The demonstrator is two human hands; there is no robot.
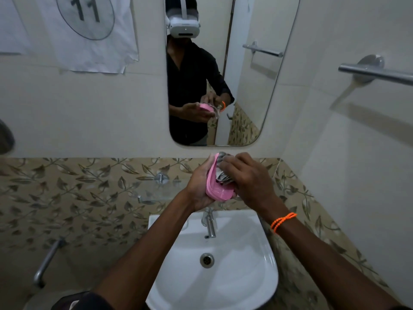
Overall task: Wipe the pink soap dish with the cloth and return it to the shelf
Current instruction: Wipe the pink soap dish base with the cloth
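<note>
The pink soap dish is held up on its side above the sink, gripped from the left by my left hand. A grey cloth is bunched inside the dish's hollow. My right hand curls over the cloth and presses it into the dish. A glass shelf on metal brackets runs along the leaf-patterned tiles just left of and behind the dish; its right part is hidden by my hands.
A white sink with a chrome tap lies directly below my hands. A mirror hangs above. A towel bar juts from the right wall. A metal pipe stands at lower left.
</note>
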